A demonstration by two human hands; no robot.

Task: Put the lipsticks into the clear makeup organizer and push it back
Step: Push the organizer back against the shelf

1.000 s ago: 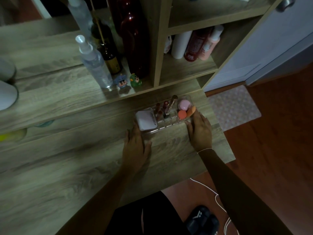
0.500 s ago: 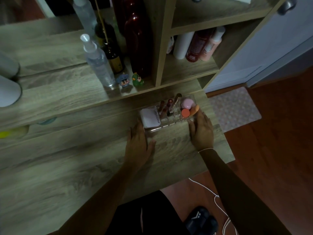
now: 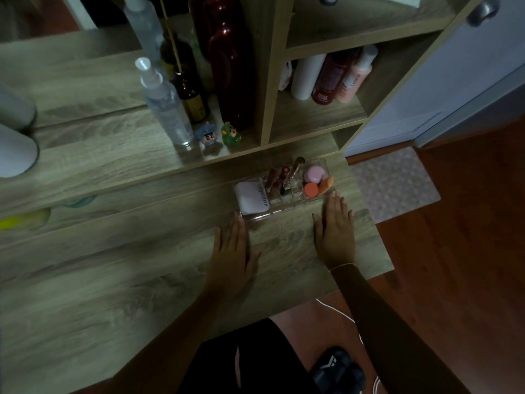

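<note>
The clear makeup organizer (image 3: 287, 207) sits on the wooden desk close to the raised back ledge. Several lipsticks (image 3: 284, 177) stand upright in its middle slots. A white compact (image 3: 251, 197) lies in its left section, and pink and orange sponges (image 3: 315, 180) fill the right one. My left hand (image 3: 231, 251) lies flat on the desk, its fingertips at the organizer's near left corner. My right hand (image 3: 336, 231) lies flat too, fingertips touching the near right corner. Neither hand holds anything.
On the ledge behind stand a clear spray bottle (image 3: 166, 103), a dark bottle (image 3: 190, 100), a tall red vase (image 3: 230, 61) and two small figurines (image 3: 218, 136). Bottles (image 3: 332, 78) fill the shelf cubby. The desk's right edge (image 3: 369, 223) drops to the floor with a mat (image 3: 395, 183).
The organizer has slid away from me toward the back ledge. Both hands went forward with it, fingers now stretched flat at its near corners.
</note>
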